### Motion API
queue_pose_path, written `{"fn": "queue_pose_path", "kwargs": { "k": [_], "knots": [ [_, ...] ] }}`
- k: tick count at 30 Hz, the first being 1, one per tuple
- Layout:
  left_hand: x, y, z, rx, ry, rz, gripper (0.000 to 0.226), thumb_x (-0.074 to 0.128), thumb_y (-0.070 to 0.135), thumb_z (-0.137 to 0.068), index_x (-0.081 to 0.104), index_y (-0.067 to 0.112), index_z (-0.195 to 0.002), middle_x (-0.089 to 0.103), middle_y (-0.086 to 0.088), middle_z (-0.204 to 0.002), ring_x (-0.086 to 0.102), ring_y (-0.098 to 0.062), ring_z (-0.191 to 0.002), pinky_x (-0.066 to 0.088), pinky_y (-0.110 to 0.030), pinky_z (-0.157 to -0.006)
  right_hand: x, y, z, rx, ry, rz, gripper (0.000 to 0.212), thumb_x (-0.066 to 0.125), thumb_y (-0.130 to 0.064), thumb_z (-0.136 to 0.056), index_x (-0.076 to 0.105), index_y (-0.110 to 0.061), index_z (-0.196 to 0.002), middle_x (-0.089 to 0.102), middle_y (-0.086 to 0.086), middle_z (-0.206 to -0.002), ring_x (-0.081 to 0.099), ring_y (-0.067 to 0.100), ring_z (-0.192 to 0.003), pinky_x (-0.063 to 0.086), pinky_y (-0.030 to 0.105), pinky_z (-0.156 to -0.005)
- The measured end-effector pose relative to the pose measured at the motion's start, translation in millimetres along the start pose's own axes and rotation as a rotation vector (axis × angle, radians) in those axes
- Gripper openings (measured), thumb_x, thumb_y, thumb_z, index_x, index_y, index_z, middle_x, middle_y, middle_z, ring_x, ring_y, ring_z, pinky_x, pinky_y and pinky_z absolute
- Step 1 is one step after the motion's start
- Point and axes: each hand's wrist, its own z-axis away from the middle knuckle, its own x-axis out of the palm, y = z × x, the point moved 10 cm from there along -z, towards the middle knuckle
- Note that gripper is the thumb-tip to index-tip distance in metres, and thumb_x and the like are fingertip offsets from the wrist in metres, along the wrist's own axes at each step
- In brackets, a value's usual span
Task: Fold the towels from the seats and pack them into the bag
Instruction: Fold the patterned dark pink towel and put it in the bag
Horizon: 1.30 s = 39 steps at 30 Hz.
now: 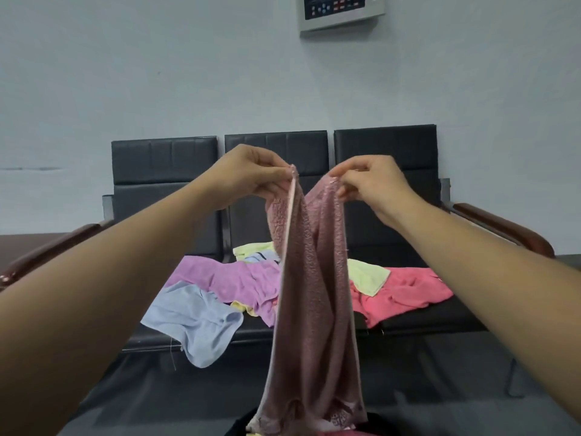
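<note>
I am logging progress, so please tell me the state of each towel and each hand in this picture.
mauve towel, held up by its top edge, hanging unfolded.
left hand, pinches one top corner.
right hand, pinches the other corner.
purple towel, crumpled on the seats.
blue towel, unfolded, drooping over the front edge.
coral towel, crumpled on the seats.
light green towel, lying partly on the coral towel.

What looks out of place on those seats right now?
The light blue towel droops over the front edge of the seats, half off, with a loose thread dangling. The purple towel and pink towel lie crumpled on them. Nothing odd with the held mauve towel.
</note>
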Motion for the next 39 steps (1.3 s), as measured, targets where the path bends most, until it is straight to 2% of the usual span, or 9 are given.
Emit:
{"fn": "queue_pose_path", "kwargs": {
  "k": [2, 5, 10, 16, 19, 24, 30, 33, 39],
  "knots": [
    [2.5, 4.6, -3.4, 0.012, 0.012, -0.080, 0.013, 0.072, 0.016, -0.093, 0.075, 0.004, -0.095, 0.078, -0.010, -0.082, 0.071, -0.013, -0.067, 0.055, -0.018, -0.061, 20.9, -10.0, 5.5, -0.033, -0.142, -0.094, 0.012, 0.068, -0.007, -0.092, 0.079, -0.004, -0.091, 0.074, 0.016, -0.086, 0.068, 0.020, -0.072, 0.063, 0.040, -0.081],
    [5.5, 10.8, -6.4, 0.029, 0.033, -0.218, 0.014, 0.074, 0.019, -0.092, 0.076, 0.005, -0.093, 0.077, -0.007, -0.076, 0.069, -0.013, -0.064, 0.051, -0.017, -0.059, 38.8, -22.3, 14.5, -0.098, -0.256, -0.041, 0.024, 0.079, -0.028, -0.088, 0.079, -0.005, -0.096, 0.076, 0.011, -0.085, 0.071, 0.021, -0.077, 0.063, 0.037, -0.080],
    [7.8, 10.4, -7.2, 0.035, 0.045, -0.282, 0.015, 0.077, 0.025, -0.090, 0.078, 0.011, -0.088, 0.070, 0.001, -0.066, 0.062, -0.006, -0.059, 0.048, -0.014, -0.058, 40.4, -21.7, 13.5, -0.129, -0.190, 0.120, 0.010, 0.076, -0.015, -0.091, 0.079, -0.006, -0.095, 0.077, 0.012, -0.085, 0.074, 0.020, -0.074, 0.063, 0.042, -0.082],
    [19.0, -44.5, 0.6, -0.153, -0.202, -0.513, 0.027, 0.082, 0.052, -0.071, 0.081, 0.030, -0.087, 0.077, 0.009, -0.091, 0.070, -0.010, -0.092, 0.050, -0.037, -0.100, 21.8, -2.6, 12.3, 0.032, -0.131, -0.301, 0.014, 0.067, -0.004, -0.094, 0.072, -0.004, -0.081, 0.073, 0.009, -0.080, 0.072, 0.023, -0.077, 0.061, 0.038, -0.078],
    [21.0, -75.9, 13.7, -0.234, -0.289, -0.398, 0.048, 0.081, 0.061, -0.065, 0.080, 0.031, -0.102, 0.076, 0.010, -0.111, 0.066, -0.013, -0.116, 0.040, -0.043, -0.115, 5.3, 13.2, 9.4, 0.124, -0.095, -0.443, 0.018, 0.061, -0.004, -0.095, 0.071, -0.007, -0.080, 0.068, 0.004, -0.075, 0.065, 0.018, -0.075, 0.055, 0.035, -0.076],
    [16.9, -81.5, 18.3, -0.206, -0.173, 0.070, 0.045, 0.072, 0.032, -0.083, 0.066, -0.005, -0.109, 0.076, -0.006, -0.098, 0.073, -0.022, -0.098, 0.057, -0.038, -0.097, -2.4, 43.3, 15.8, 0.254, -0.132, -0.333, 0.006, 0.069, 0.000, -0.089, 0.071, -0.005, -0.085, 0.073, 0.008, -0.085, 0.069, 0.023, -0.088, 0.057, 0.039, -0.087],
    [5.1, -70.2, 2.8, -0.101, 0.079, 0.206, 0.022, 0.071, 0.016, -0.089, 0.065, 0.015, -0.109, 0.072, -0.006, -0.094, 0.070, -0.016, -0.083, 0.061, -0.032, -0.083, -11.5, 72.2, 10.0, 0.341, -0.043, -0.385, 0.023, 0.072, 0.009, -0.084, 0.070, -0.004, -0.102, 0.074, 0.012, -0.090, 0.070, 0.024, -0.087, 0.056, 0.037, -0.087],
    [4.3, -81.2, 1.1, -0.139, 0.149, 0.108, 0.011, 0.069, 0.015, -0.095, 0.065, 0.012, -0.104, 0.072, -0.005, -0.094, 0.069, -0.017, -0.085, 0.059, -0.032, -0.084, -7.7, 80.8, 14.2, 0.398, -0.084, -0.307, 0.014, 0.077, 0.001, -0.083, 0.074, -0.009, -0.091, 0.073, 0.007, -0.090, 0.065, 0.021, -0.092, 0.050, 0.035, -0.089],
    [1.2, -85.3, 7.4, -0.045, 0.317, 0.397, 0.007, 0.065, 0.014, -0.098, 0.067, 0.009, -0.095, 0.071, 0.001, -0.077, 0.067, -0.012, -0.071, 0.056, -0.028, -0.072, 2.1, 56.1, 11.4, 0.271, -0.165, -0.579, 0.009, 0.069, -0.011, -0.092, 0.070, -0.015, -0.101, 0.074, 0.006, -0.093, 0.070, 0.021, -0.085, 0.059, 0.040, -0.077]
  ]
}}
